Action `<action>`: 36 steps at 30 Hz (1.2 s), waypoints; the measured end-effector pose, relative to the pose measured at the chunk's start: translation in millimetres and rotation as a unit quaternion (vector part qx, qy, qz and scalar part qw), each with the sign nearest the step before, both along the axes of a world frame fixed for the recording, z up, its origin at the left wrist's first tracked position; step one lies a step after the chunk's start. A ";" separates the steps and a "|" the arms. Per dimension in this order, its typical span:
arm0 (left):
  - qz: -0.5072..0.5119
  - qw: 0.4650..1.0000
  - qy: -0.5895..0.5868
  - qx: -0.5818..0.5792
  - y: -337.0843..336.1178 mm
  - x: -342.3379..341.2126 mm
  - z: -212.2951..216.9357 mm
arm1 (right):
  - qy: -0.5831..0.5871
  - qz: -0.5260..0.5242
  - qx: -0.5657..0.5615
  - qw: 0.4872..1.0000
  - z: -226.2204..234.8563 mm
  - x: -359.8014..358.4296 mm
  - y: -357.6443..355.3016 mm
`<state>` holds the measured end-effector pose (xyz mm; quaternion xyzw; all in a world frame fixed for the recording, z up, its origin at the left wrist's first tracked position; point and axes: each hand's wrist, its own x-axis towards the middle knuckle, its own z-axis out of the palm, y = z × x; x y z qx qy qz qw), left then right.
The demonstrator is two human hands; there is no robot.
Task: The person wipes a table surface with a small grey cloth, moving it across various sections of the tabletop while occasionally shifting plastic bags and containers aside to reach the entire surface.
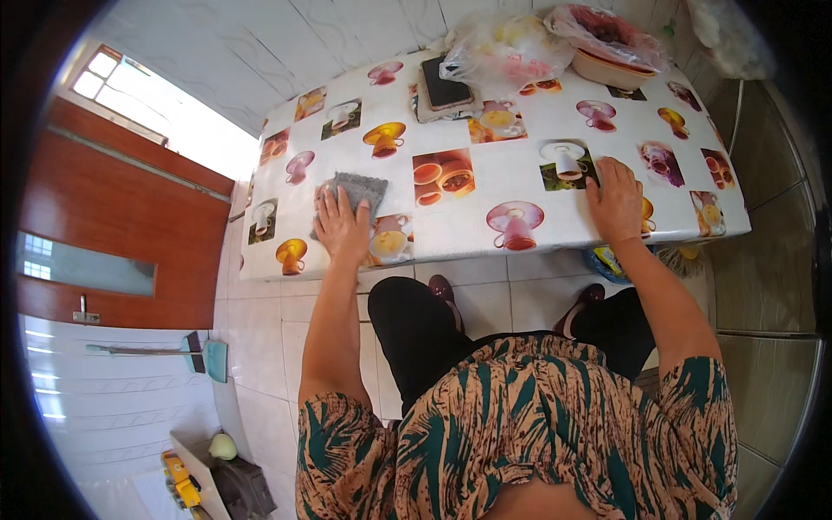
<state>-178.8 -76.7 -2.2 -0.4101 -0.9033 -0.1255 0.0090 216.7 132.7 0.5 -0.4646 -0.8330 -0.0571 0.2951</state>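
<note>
My left hand (pixel 342 227) lies flat on a grey cloth (pixel 362 189) near the left front part of the table (pixel 451 238). Its fingers are stretched and slightly apart, pressing the cloth to the tabletop; part of the cloth is hidden under the palm. Toward the right front edge, my right hand (pixel 618 199) rests palm down on the table cover, fingers extended, with nothing visible in it. The cover is white and glossy, printed with cups and saucers.
At the back stand a dark flat tablet-like thing (pixel 445 82) on a folded cloth, a clear plastic bag (pixel 511 56) and a tub (pixel 611 69) with a pink bag. Below the right edge sits a blue container (pixel 607 264). Left are a brown door (pixel 130 208) and a dustpan (pixel 215 360).
</note>
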 end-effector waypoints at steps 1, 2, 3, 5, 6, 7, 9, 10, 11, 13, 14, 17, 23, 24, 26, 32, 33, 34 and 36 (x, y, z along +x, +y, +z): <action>0.022 1.000 -0.015 -0.008 2.0 13.1 2.4 | 0.005 0.006 0.000 1.000 0.8 -0.9 0.4; 0.011 1.000 -0.009 0.015 -3.3 24.4 3.3 | 0.009 0.013 0.000 1.000 1.4 -3.3 -0.3; -0.014 0.998 0.038 0.043 -5.7 34.2 7.2 | 0.013 0.014 -0.002 1.000 0.8 -3.2 -1.9; -0.070 0.985 0.126 0.097 -4.4 53.5 19.7 | 0.009 0.006 -0.007 1.000 1.8 0.1 -1.2; -0.097 0.973 0.115 0.175 -1.5 63.5 35.7 | 0.007 0.005 -0.012 1.000 2.3 2.4 -1.6; -0.084 0.983 0.075 0.143 0.4 68.1 40.4 | 0.007 0.006 -0.009 1.000 2.0 2.0 -1.3; -0.059 0.995 -0.004 0.081 5.7 71.8 46.2 | 0.009 0.007 0.000 1.000 2.4 0.3 0.2; -0.053 0.994 -0.008 0.096 5.4 67.6 43.6 | 0.011 0.011 0.006 1.000 1.2 -0.3 0.7; -0.047 0.993 -0.012 0.111 4.4 59.3 35.6 | 0.013 0.014 0.012 1.000 -1.8 -0.1 1.0; -0.045 0.983 -0.058 0.168 3.5 43.9 22.3 | 0.020 0.020 0.016 0.999 -2.8 -1.4 0.6; -0.046 0.972 -0.101 0.209 1.5 37.5 15.9 | 0.024 0.025 0.014 0.999 -0.4 -2.8 -0.3; -0.039 0.949 -0.152 0.275 1.9 36.9 8.5 | 0.017 0.014 0.002 1.000 -0.3 0.8 -0.4; -0.009 0.939 -0.129 0.320 -2.9 33.9 6.1 | 0.017 0.011 0.002 1.000 0.6 -1.5 -0.9; -0.001 0.932 -0.130 0.337 -4.1 31.1 8.8 | 0.018 0.010 0.007 1.000 -0.7 -0.6 -1.2; -0.013 0.956 -0.032 0.291 -4.4 16.0 17.7 | 0.013 0.004 -0.004 1.000 -0.3 1.4 -0.5; 0.014 0.990 0.038 0.134 -15.4 -31.0 26.2 | 0.019 0.010 -0.023 0.999 3.7 -2.6 -2.5; 0.017 0.990 0.024 0.134 -14.8 -32.5 25.1 | 0.018 0.010 -0.023 1.000 3.7 -1.2 -2.8; 0.021 0.991 0.010 0.135 -14.0 -34.1 24.2 | 0.019 0.010 -0.021 1.000 3.9 -0.8 -2.8; 0.039 0.986 -0.038 0.157 -12.8 -39.3 18.1 | 0.019 0.011 -0.019 1.000 4.3 -0.9 -3.2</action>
